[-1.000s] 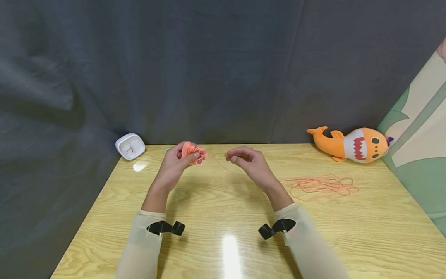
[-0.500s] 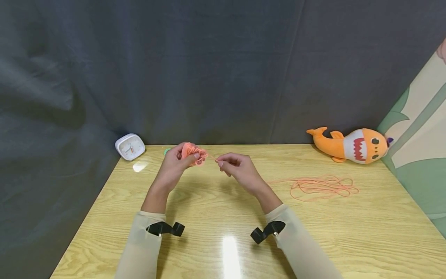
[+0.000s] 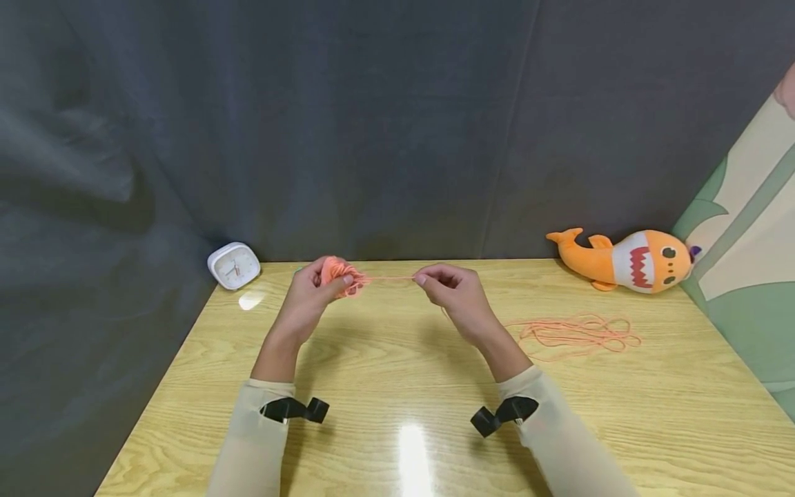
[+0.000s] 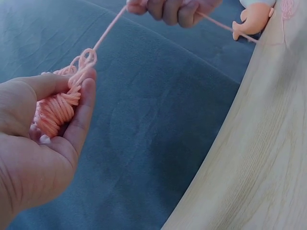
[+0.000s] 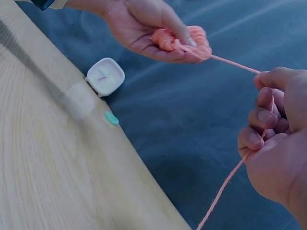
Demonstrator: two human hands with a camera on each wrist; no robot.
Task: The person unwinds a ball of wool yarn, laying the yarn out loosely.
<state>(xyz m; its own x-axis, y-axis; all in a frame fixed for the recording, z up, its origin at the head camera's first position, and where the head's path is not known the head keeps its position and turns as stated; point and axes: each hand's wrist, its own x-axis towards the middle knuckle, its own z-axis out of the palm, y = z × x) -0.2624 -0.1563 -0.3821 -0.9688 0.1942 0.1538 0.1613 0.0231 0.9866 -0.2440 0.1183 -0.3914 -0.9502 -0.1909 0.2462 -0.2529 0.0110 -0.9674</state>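
Observation:
In the head view my left hand (image 3: pixel 304 293) grips a small bundle of coral yarn (image 3: pixel 338 274), thumb pressed over its loops. The left wrist view shows the wound yarn (image 4: pixel 57 111) between thumb and fingers, with loose loops on top. To the right, my right hand (image 3: pixel 456 293) pinches a strand of yarn (image 3: pixel 391 277), stretched straight between both hands. In the right wrist view the strand (image 5: pixel 220 191) runs on through the curled fingers and hangs down below them. A loose heap of the same yarn (image 3: pixel 577 333) lies on the table at the right.
A white clock (image 3: pixel 234 266) stands at the table's back left corner. An orange plush shark (image 3: pixel 627 261) lies at the back right. A small green object (image 5: pixel 111 118) sits near the back edge. A dark curtain (image 3: pixel 373 124) hangs behind the wooden table (image 3: pixel 373 386).
My right hand first closed in on the bundle and pinched the strand, then moved right, drawing it straight. The left hand has stayed nearly still with the bundle.

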